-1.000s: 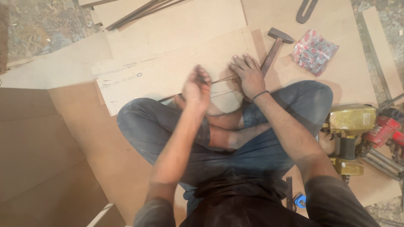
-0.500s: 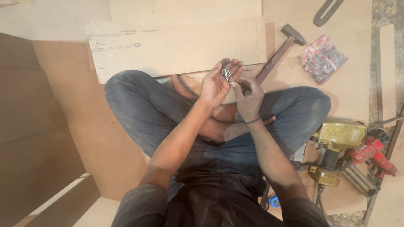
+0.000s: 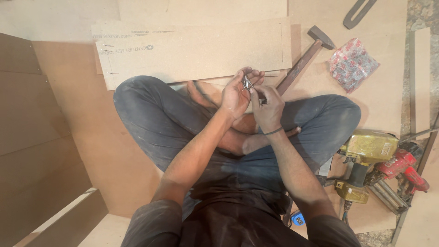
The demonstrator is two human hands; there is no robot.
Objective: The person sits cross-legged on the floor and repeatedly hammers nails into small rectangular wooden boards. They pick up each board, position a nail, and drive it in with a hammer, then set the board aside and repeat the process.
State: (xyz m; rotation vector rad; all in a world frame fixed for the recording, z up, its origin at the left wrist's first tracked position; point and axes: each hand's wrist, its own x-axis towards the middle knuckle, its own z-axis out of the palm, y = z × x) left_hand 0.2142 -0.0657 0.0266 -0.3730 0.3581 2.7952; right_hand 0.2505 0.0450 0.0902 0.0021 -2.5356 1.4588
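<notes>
I sit cross-legged on the floor in blue jeans. My left hand is cupped over my lap and holds a small bunch of thin metal nails. My right hand sits right beside it, fingertips pinching at the nails. Just beyond my hands lies a long fibreboard panel flat on the floor. A wooden-handled hammer rests to the right of my hands, its head pointing away from me.
A red-and-white packet lies beyond my right knee. A yellow nail gun and a red power tool sit by my right thigh. Brown boards lie on my left, a dark metal tool at the top right.
My hands have come up off the board and closed together over my lap with the nails between them. The view has shifted so the panel sits higher.
</notes>
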